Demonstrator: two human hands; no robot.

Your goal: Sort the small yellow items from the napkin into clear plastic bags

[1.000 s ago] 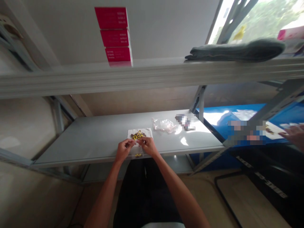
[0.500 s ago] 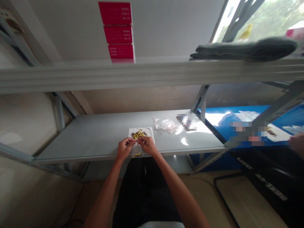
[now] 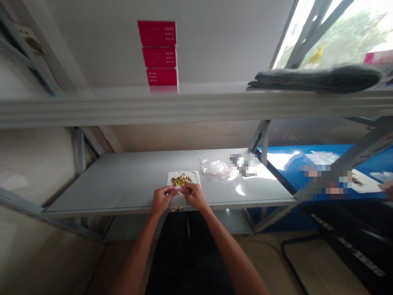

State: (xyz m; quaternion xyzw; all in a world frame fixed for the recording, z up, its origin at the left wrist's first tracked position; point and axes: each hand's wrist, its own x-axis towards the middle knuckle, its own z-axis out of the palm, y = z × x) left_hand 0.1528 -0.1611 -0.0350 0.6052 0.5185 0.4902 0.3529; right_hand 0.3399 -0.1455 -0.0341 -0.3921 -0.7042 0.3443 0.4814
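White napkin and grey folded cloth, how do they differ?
The white paper napkin lies flat on the lower shelf, under small yellow and brown pieces; the grey cloth sits folded and bare on the upper shelf. Both rest on one metal rack.

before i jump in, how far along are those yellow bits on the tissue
Done: a few yellow pieces lie apart at the near edge of the white paper tissue. In hand: the left hand and right hand pinch together above it, whatever they hold hidden. Left: the larger heap of yellow and brown pieces on the tissue.
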